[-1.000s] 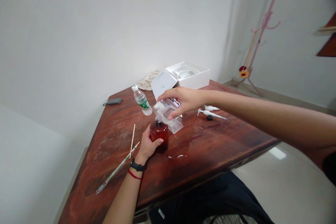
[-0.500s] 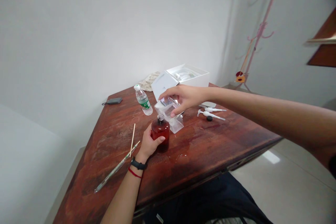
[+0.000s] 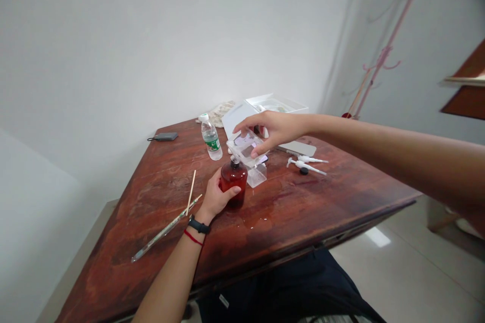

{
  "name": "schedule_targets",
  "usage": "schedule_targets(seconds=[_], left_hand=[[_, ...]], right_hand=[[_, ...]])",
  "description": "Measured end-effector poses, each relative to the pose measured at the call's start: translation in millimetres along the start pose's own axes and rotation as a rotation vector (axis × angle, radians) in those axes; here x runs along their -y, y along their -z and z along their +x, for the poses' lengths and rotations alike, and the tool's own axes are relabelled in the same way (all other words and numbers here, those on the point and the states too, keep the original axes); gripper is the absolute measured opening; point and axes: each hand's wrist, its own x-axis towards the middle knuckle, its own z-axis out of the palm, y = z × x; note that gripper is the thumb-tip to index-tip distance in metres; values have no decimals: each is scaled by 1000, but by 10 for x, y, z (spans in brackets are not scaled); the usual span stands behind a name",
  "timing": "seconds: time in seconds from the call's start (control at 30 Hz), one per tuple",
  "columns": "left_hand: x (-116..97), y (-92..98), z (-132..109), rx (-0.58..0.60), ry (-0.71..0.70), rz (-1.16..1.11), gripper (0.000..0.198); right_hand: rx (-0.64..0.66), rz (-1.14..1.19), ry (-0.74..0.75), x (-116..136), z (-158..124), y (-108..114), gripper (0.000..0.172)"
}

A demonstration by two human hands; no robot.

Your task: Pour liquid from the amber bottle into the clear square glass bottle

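My left hand [image 3: 216,194] is wrapped round a reddish-brown bottle [image 3: 234,181] that stands upright on the table, its neck without a cap or pump. Above it, my right hand [image 3: 271,133] grips a clear plastic box [image 3: 246,150] by its sides, thumb in front and fingers behind. The box is tilted to the left, with a corner at the bottle's mouth. Whether liquid is running out of it, I cannot tell. Just behind the bottle, a second clear plastic container [image 3: 257,175] rests on the table.
A water bottle [image 3: 212,139] with a green label stands behind. White pump heads [image 3: 308,165] and a black cap [image 3: 303,171] lie to the right. Chopsticks [image 3: 191,192], one partly in a wrapper, lie left. Spilled liquid [image 3: 259,222] wets the wooden table [image 3: 295,212]. An open white box [image 3: 295,106] sits behind.
The view has shifted slightly. My right hand still holds the clear box tilted at the bottle's mouth, and my left hand keeps its grip on the bottle.
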Motion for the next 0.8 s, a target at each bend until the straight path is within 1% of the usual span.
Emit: schedule_targets(seconds=[0.23,0.33,0.43,0.8], left_hand=[[-14,-1,-3,-22,-4,-3,86],[-24,0,2,-19,-3,-11,86],[-24,6,4,-17,1,-15,87],[8,11,-1,-14,10,-22,85]], right_hand=[[11,-38,-10,109,23,49,71],[26,-46,-32,136,41,71,75],[39,-54,-41,146,59,86,76],[49,-97,-4,139,96,107,73]])
